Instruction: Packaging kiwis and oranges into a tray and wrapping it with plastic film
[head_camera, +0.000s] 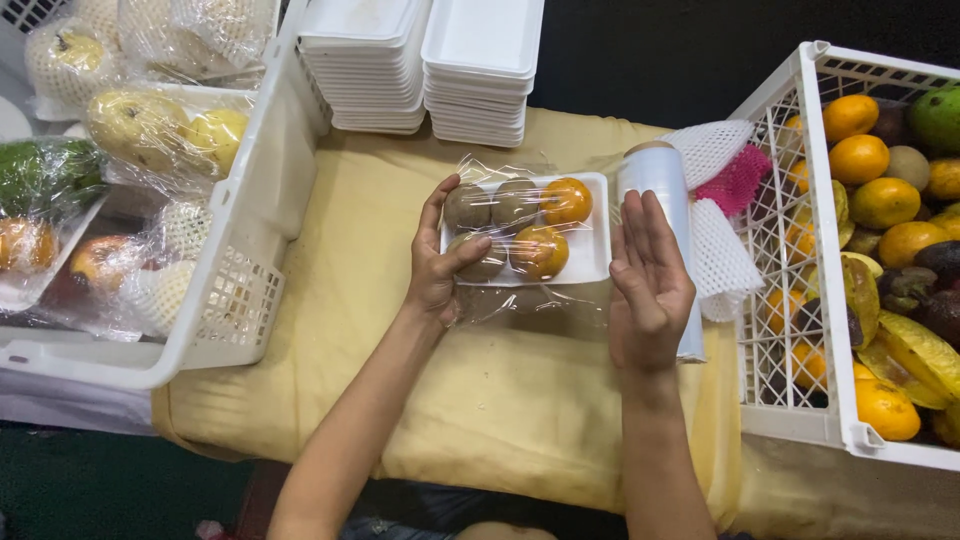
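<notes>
Left hand (437, 262) grips fruit tray (597, 258); right hand (648, 283) flat, spread on film roll (662, 180); crate (800, 250) beside.

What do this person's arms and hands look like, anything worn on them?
Both forearms are bare, with no sleeves in view. The left hand and right hand wear no gloves, and no rings, watch or bracelet can be seen. The fingernails look short and plain.
</notes>
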